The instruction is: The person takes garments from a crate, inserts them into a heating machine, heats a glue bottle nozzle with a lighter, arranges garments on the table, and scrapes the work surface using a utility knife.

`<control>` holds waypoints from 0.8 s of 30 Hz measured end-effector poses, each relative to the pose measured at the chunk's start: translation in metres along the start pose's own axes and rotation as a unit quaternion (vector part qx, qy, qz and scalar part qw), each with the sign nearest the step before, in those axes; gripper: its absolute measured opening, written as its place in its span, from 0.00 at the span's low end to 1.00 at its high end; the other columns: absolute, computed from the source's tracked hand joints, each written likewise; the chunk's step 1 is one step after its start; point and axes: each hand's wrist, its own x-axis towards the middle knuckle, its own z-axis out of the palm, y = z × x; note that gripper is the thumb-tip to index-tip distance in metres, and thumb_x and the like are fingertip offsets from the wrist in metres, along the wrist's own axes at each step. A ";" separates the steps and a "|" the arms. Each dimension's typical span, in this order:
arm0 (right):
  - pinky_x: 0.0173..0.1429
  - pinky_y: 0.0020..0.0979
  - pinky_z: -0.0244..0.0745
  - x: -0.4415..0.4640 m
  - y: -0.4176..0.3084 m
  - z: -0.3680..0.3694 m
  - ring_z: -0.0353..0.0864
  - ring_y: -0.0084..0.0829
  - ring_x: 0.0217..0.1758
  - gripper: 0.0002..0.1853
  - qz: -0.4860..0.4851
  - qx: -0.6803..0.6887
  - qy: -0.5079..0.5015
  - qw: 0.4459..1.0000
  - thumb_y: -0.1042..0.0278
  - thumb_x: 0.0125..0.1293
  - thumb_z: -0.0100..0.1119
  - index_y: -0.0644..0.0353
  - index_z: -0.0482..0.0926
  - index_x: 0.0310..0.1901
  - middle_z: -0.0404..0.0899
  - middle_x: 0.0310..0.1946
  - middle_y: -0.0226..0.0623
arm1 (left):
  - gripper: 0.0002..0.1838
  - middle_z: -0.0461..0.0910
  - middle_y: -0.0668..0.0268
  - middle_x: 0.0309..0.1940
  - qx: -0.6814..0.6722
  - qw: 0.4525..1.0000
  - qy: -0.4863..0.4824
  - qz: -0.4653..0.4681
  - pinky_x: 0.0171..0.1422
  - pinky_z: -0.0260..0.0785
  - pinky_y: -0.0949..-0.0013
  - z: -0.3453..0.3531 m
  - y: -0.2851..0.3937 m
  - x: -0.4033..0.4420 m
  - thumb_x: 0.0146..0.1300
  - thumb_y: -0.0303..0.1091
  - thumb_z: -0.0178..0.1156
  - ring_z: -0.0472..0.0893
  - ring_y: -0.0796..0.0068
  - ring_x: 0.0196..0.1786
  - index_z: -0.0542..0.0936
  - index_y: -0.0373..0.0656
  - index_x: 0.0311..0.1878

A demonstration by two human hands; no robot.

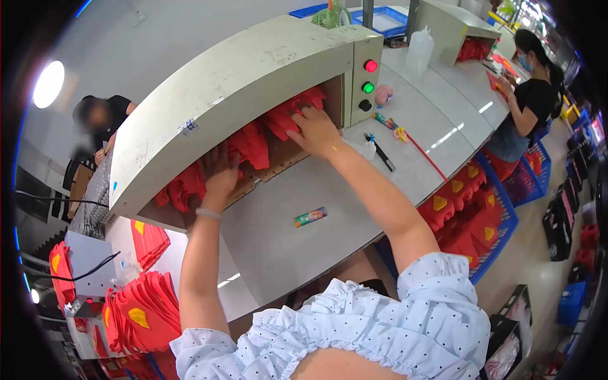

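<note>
Both hands reach into the long front opening of a cream metal machine (253,60). Bunched red pieces (250,145) of sheet-like material line the opening; I cannot tell their exact kind. My left hand (220,174) is among them on the left, fingers extended and partly in shadow, touching the red material. Further right, my right hand (316,133) lies against another red piece (285,120), thumb and fingers spread. A small colourful printed tube (310,216) lies on the grey tabletop (272,253) below the hands.
A black pen (380,153), a red stick (424,155) and a pink ball (384,95) lie to the right. A white bottle (419,54) stands behind. Stacked red pieces (142,310) sit left; a blue basket (506,218) holds more. Two other people work nearby.
</note>
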 end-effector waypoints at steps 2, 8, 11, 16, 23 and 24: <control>0.54 0.37 0.69 -0.042 0.012 -0.016 0.76 0.42 0.49 0.11 -0.033 0.135 0.158 0.978 0.62 0.59 0.57 0.59 0.79 0.40 0.79 0.42 0.42 | 0.32 0.49 0.56 0.71 -0.054 0.997 -0.019 0.055 0.71 0.38 0.41 -0.022 0.008 -0.055 0.61 0.45 0.52 0.46 0.53 0.73 0.59 0.47 0.68; 0.41 0.29 0.71 -0.087 0.144 -0.041 0.79 0.34 0.34 0.14 0.255 0.152 0.180 0.938 0.59 0.64 0.54 0.64 0.77 0.37 0.81 0.31 0.40 | 0.34 0.48 0.54 0.71 -0.106 0.969 -0.220 0.042 0.71 0.36 0.39 -0.067 0.012 -0.250 0.58 0.43 0.55 0.45 0.49 0.73 0.60 0.49 0.68; 0.41 0.29 0.71 -0.076 0.189 -0.019 0.79 0.33 0.35 0.17 0.270 0.141 0.150 0.941 0.55 0.65 0.53 0.65 0.77 0.37 0.81 0.31 0.40 | 0.33 0.47 0.57 0.72 -0.132 0.956 -0.257 -0.050 0.72 0.34 0.42 -0.077 0.020 -0.298 0.58 0.42 0.54 0.44 0.51 0.74 0.59 0.51 0.68; 0.44 0.30 0.70 -0.047 0.212 0.018 0.79 0.31 0.38 0.23 0.260 0.148 0.092 0.950 0.48 0.64 0.52 0.66 0.77 0.38 0.81 0.31 0.41 | 0.31 0.53 0.60 0.70 -0.110 0.966 -0.191 -0.132 0.72 0.37 0.45 -0.082 0.031 -0.317 0.57 0.42 0.54 0.49 0.54 0.73 0.65 0.53 0.66; 0.47 0.30 0.69 -0.020 0.228 0.040 0.79 0.33 0.39 0.29 0.269 0.126 0.029 0.954 0.41 0.64 0.48 0.68 0.76 0.39 0.80 0.31 0.42 | 0.29 0.58 0.62 0.68 -0.119 0.973 -0.141 -0.139 0.72 0.40 0.46 -0.078 0.030 -0.314 0.55 0.42 0.55 0.54 0.54 0.71 0.69 0.54 0.63; 0.47 0.30 0.69 -0.019 0.225 0.038 0.79 0.33 0.39 0.30 0.275 0.129 0.032 0.952 0.41 0.64 0.47 0.68 0.76 0.39 0.80 0.31 0.42 | 0.29 0.58 0.62 0.68 -0.118 0.973 -0.142 -0.139 0.72 0.40 0.46 -0.078 0.030 -0.314 0.55 0.42 0.56 0.54 0.54 0.71 0.68 0.54 0.63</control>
